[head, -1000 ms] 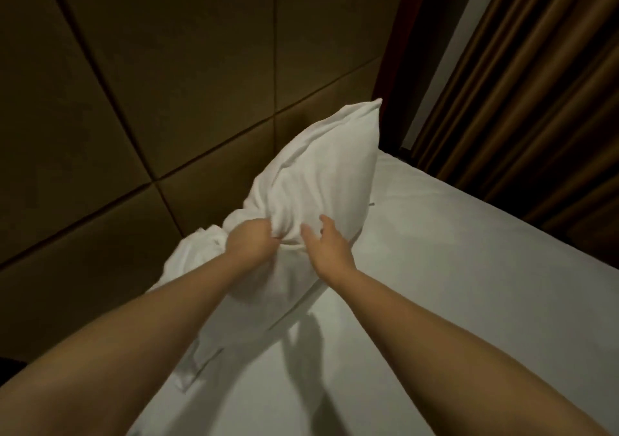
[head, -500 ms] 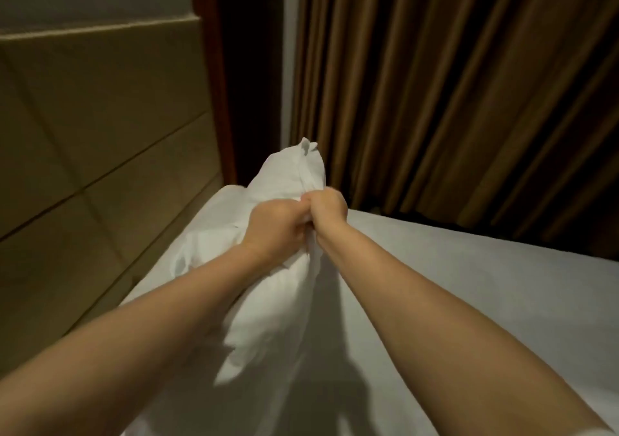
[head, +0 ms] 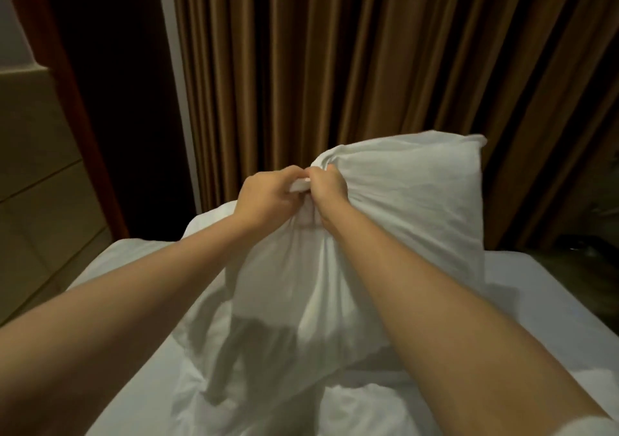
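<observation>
- My left hand (head: pixel 264 197) is clenched around a bunched fold of the white pillowcase (head: pixel 335 301), fingers curled over the cloth at its upper edge.
- My right hand (head: pixel 330 189) pinches the same gathered edge, knuckles touching my left hand.
- The pillow (head: pixel 412 207) sits inside the case, lifted above the bed (head: pixel 536 305) and leaning to my right, its far corner up against the brown curtain (head: pixel 335 67).
- The loose lower end of the pillowcase hangs down and crumples onto the sheet between my forearms.
- A padded headboard panel (head: pixel 37 167) stands on my left, with a dark wooden frame (head: pixel 70 93) beside it.
</observation>
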`<state>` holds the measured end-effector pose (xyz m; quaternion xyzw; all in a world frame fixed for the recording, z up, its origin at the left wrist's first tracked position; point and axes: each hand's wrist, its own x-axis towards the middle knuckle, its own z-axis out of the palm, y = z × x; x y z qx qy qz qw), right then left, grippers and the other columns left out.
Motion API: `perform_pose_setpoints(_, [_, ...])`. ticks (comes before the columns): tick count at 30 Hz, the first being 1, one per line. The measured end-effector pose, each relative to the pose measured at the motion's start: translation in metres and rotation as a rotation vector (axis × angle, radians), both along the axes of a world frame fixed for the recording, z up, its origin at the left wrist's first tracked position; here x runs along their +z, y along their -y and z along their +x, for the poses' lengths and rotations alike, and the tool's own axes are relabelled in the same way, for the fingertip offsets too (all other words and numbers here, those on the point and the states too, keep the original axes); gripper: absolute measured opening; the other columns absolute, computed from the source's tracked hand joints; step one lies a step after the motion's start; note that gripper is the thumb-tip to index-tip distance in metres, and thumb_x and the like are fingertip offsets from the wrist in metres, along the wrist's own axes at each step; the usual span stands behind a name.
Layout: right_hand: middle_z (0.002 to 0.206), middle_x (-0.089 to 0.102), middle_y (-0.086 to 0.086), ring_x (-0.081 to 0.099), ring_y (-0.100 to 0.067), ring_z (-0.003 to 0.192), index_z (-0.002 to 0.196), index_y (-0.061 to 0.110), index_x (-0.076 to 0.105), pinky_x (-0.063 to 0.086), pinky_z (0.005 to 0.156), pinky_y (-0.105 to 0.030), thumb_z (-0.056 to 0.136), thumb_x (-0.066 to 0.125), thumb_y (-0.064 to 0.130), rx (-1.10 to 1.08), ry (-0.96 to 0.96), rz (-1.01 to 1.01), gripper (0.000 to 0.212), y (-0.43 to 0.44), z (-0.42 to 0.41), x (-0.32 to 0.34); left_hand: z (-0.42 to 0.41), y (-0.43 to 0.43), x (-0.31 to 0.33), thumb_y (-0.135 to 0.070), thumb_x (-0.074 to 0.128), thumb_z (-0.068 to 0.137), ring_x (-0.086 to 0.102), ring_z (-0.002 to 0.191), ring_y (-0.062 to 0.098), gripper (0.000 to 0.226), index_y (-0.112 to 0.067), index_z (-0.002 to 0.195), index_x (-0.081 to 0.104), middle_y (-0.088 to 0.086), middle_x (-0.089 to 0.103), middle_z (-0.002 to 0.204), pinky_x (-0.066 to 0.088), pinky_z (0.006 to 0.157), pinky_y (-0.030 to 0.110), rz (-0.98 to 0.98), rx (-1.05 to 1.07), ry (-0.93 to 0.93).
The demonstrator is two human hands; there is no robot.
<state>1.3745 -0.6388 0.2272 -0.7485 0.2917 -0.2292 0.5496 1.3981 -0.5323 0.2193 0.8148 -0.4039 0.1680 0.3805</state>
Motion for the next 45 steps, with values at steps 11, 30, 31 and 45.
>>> perform_pose_setpoints(11, [0.156, 0.026, 0.0, 0.026, -0.028, 0.142, 0.151, 0.028, 0.023, 0.024, 0.114, -0.051, 0.099, 0.031, 0.052, 0.368, -0.331, -0.221, 0.058, -0.038, -0.033, -0.048, -0.021, -0.033, -0.048, -0.029, 0.052, 0.092, 0.01, 0.145, 0.028, 0.071, -0.026, 0.151, 0.013, 0.01, 0.012, 0.157, 0.016, 0.114, 0.054, 0.781, 0.282, -0.144])
perform_pose_setpoints(30, [0.111, 0.063, -0.002, 0.056, -0.023, 0.107, 0.117, 0.019, 0.055, 0.034, 0.101, -0.037, 0.098, 0.036, 0.017, 0.191, -0.707, -0.602, 0.027, -0.056, -0.248, -0.127, -0.232, -0.033, -0.134, -0.024, 0.045, 0.094, 0.027, 0.139, 0.026, 0.061, -0.024, 0.149, 0.019, 0.005, 0.029, 0.152, 0.025, 0.112, 0.047, 0.697, 0.084, -0.179])
perform_pose_setpoints(31, [0.114, 0.063, -0.002, 0.056, -0.024, 0.109, 0.121, 0.019, 0.054, 0.033, 0.1, -0.038, 0.098, 0.036, 0.019, 0.169, -0.709, -0.589, 0.029, -0.052, -0.262, -0.134, -0.241, -0.025, -0.142, -0.026, 0.045, 0.094, 0.026, 0.14, 0.027, 0.063, -0.024, 0.15, 0.016, 0.006, 0.027, 0.153, 0.025, 0.112, 0.047, 0.712, 0.048, -0.19])
perform_pose_setpoints(45, [0.161, 0.011, 0.001, 0.009, -0.02, 0.147, 0.152, 0.029, 0.012, 0.004, 0.118, -0.043, 0.1, 0.024, 0.051, 0.074, -0.899, -0.781, 0.058, 0.114, -0.399, -0.225, -0.3, 0.11, -0.219, -0.047, 0.024, 0.1, 0.023, 0.142, 0.025, 0.057, -0.022, 0.151, 0.017, 0.008, 0.022, 0.156, 0.013, 0.114, 0.047, 0.821, -0.142, -0.185])
